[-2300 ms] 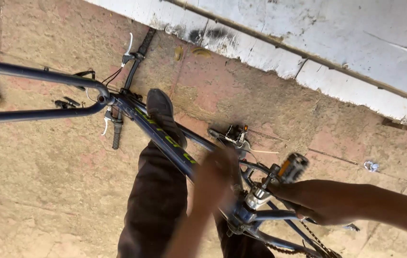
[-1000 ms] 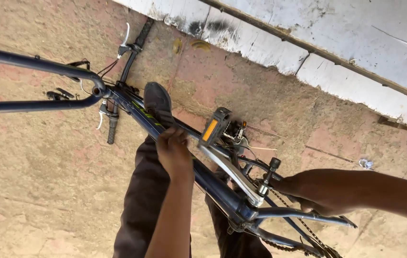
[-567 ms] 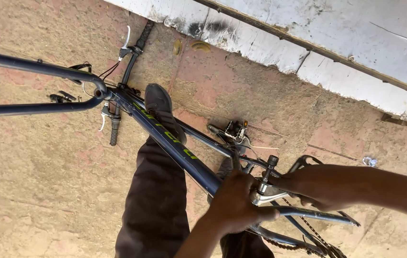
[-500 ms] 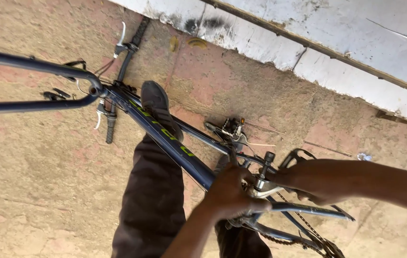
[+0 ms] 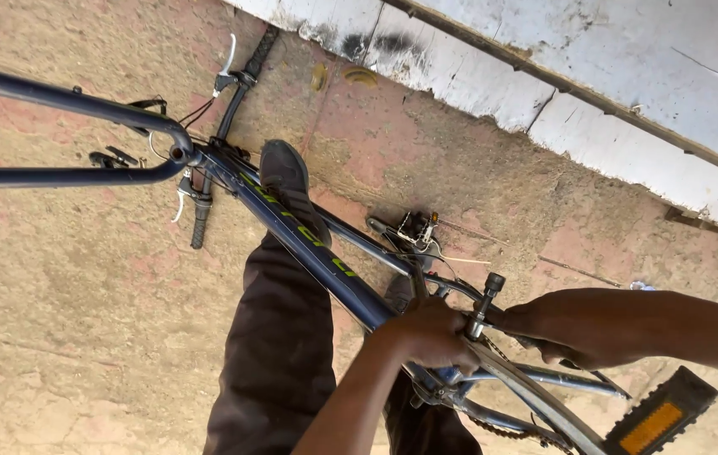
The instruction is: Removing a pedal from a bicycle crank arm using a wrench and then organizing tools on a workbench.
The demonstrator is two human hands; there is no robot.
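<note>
A dark blue bicycle frame (image 5: 308, 244) lies upside down across the paved ground. My left hand (image 5: 430, 333) grips the frame at the bottom bracket, beside a short black tool (image 5: 485, 302) that stands up from the crank axle. My right hand (image 5: 563, 327) comes in from the right and closes around the frame tubes just behind that tool. A silver crank arm (image 5: 536, 396) runs down to the right and ends in a black pedal (image 5: 660, 416) with an orange reflector. What lies under my right palm is hidden.
My dark trouser leg (image 5: 279, 354) and shoe (image 5: 287, 181) stand under the frame. The handlebar (image 5: 216, 135) with brake levers rests on the ground at upper left. A second pedal (image 5: 416, 226) lies beyond the frame. A white-painted kerb (image 5: 544, 101) runs along the top.
The crank has swung round: its pedal went from above the frame to the lower right. My left hand moved from the down tube to the bottom bracket. My right hand stayed.
</note>
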